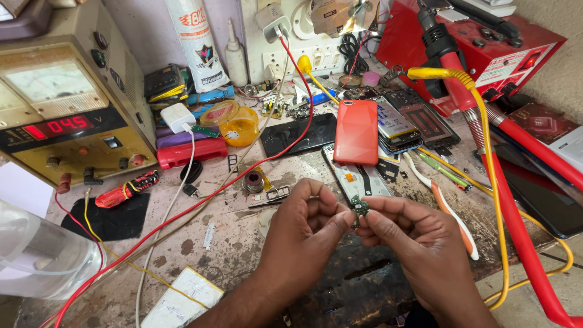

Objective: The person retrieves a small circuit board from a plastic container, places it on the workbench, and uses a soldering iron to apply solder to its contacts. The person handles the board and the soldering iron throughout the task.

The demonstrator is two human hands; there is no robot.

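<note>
Both my hands meet above the middle of the workbench. My left hand (302, 234) and my right hand (419, 243) pinch one small dark green circuit board (359, 208) between their fingertips, holding it up over the bench. Just behind it lies an opened phone frame (355, 177) with its inside showing. A red phone back cover (356, 132) lies further back, next to a black phone (297, 134) lying face up.
A beige power supply (67, 103) with a red readout stands at left, its red lead (182, 212) crossing the bench. Red hot-air station (480, 42) at back right; red and yellow hoses (504, 200) run down the right side. Solder wire coil (253, 181), white charger (178, 116), several phone parts.
</note>
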